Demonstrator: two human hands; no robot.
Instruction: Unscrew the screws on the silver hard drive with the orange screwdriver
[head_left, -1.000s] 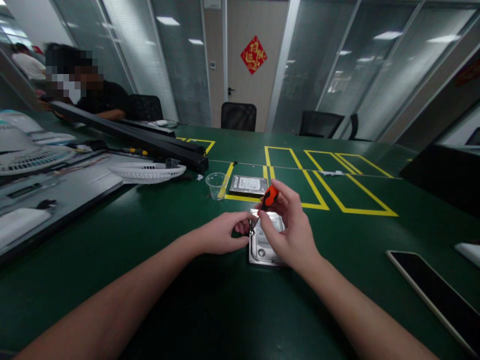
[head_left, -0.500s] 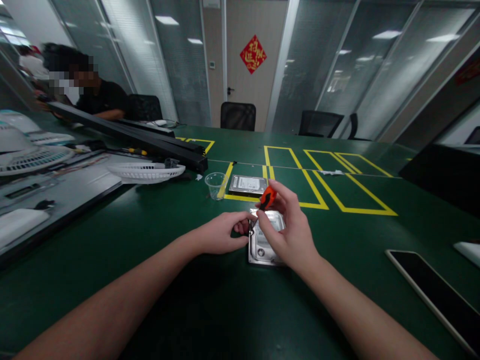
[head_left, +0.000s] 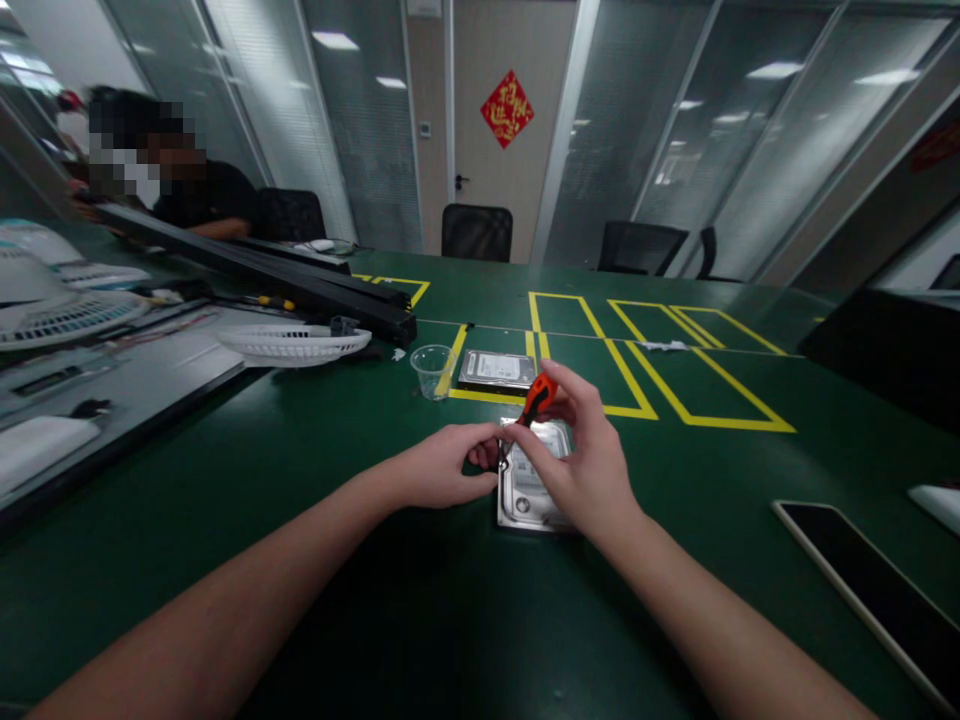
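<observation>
A silver hard drive (head_left: 525,490) lies flat on the green table (head_left: 315,480) in front of me. My right hand (head_left: 581,465) is closed round an orange-handled screwdriver (head_left: 538,397), its tip down at the drive's far left corner. My left hand (head_left: 442,465) rests on the table against the drive's left edge, fingers curled and pinched near the screwdriver tip. What the left fingers pinch is too small to see.
A second hard drive (head_left: 496,369) and a clear plastic cup (head_left: 433,370) stand beyond, by yellow tape boxes (head_left: 675,395). White fan grilles (head_left: 294,344) and a long black bar (head_left: 262,268) lie at left, where another person (head_left: 191,190) sits. A dark tablet (head_left: 870,590) lies at right.
My right hand has shifted slightly on the screwdriver handle, fingers turning it. The left hand and the drive have stayed in place.
</observation>
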